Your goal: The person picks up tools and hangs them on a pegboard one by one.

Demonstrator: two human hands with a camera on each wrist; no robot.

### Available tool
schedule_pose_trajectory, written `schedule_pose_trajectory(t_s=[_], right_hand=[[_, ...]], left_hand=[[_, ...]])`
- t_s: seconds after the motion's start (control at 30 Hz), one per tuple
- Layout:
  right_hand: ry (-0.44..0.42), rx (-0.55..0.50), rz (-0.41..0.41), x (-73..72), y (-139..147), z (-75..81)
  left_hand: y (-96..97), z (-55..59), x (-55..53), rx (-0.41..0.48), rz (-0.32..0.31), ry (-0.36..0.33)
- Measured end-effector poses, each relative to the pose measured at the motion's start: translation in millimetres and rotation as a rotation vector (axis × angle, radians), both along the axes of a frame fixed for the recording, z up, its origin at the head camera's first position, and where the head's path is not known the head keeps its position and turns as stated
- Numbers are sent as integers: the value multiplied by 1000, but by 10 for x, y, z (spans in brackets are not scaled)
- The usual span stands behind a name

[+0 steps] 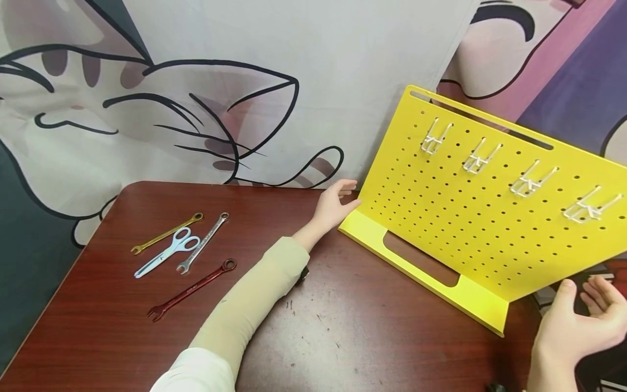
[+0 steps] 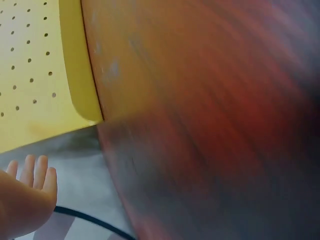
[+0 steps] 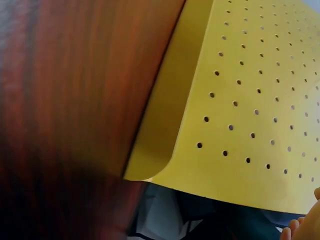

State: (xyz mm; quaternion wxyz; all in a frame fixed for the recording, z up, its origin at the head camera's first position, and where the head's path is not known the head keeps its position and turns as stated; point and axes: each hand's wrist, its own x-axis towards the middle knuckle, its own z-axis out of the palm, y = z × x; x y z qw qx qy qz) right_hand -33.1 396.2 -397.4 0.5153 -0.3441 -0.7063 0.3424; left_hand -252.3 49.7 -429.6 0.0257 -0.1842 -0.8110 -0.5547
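A yellow metal pegboard [image 1: 441, 201] stands tilted back on its foot at the right of the table, with several white wire hooks [image 1: 476, 162] in a row near its top. My left hand [image 1: 333, 207] is at the board's left edge, fingers extended and thumb tip right at the edge. In the left wrist view that hand [image 2: 30, 200] shows just past the board's side. Beside the lower right corner is my right hand [image 1: 583, 326], its fingers loosely bent and nothing in them. Only part of this hand [image 3: 305, 225] enters the right wrist view.
On the left of the brown table [image 1: 313, 337] lie light blue scissors [image 1: 168, 251], a gold wrench [image 1: 166, 234], a silver wrench [image 1: 203, 243] and a red wrench [image 1: 193, 290]. Behind the table hangs a cloth [image 1: 333, 81] printed with cartoon cats. Dark clutter shows beyond the right edge.
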Motion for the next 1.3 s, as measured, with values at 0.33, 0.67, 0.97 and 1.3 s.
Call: schedule_pose_trajectory(t_s=[0.33, 0.67, 0.97, 1.3], right_hand=[[21, -276, 66, -52, 128, -107], [105, -421, 183, -107, 157, -135], [185, -436, 134, -159, 241, -145], [199, -457, 190, -212, 259, -135]], left_hand=[[319, -56, -114, 177, -15, -187], [393, -45, -136, 118, -12, -223], [350, -51, -183, 19, 11, -161], [242, -14, -254, -69, 53, -80]])
